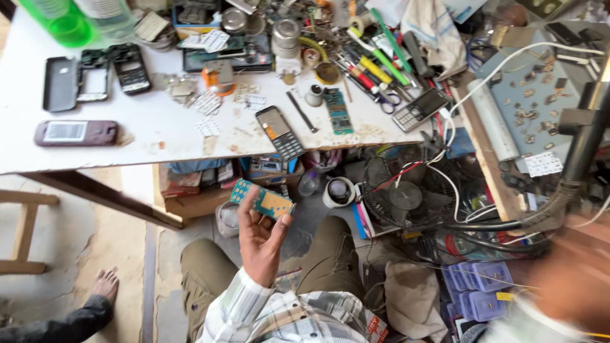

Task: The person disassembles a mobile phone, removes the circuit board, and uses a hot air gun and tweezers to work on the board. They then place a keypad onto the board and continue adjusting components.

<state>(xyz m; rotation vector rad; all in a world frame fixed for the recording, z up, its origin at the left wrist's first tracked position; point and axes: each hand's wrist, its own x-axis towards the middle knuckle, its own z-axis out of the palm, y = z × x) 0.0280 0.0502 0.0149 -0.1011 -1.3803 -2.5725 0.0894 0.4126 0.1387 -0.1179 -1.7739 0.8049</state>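
Observation:
My left hand (257, 244) is raised over my lap, shut on a small teal and yellow phone circuit board (264, 201), pinched between thumb and fingers. The sleeve is a pale plaid. My right hand (562, 286) is a blurred shape at the lower right, and its fingers cannot be made out. Above the left hand, a black keypad phone (279, 132) lies at the front edge of the white table (127, 114). A second bare circuit board (338, 112) lies on the table beside it.
The table holds a maroon phone (76, 133), phone shells (95, 76), a silver keypad phone (419, 109), screwdrivers (375, 67) and a green bottle (60, 22). A small fan (406, 194), wires and blue plastic boxes (476, 289) crowd the floor. Another person's foot (105, 284) is at lower left.

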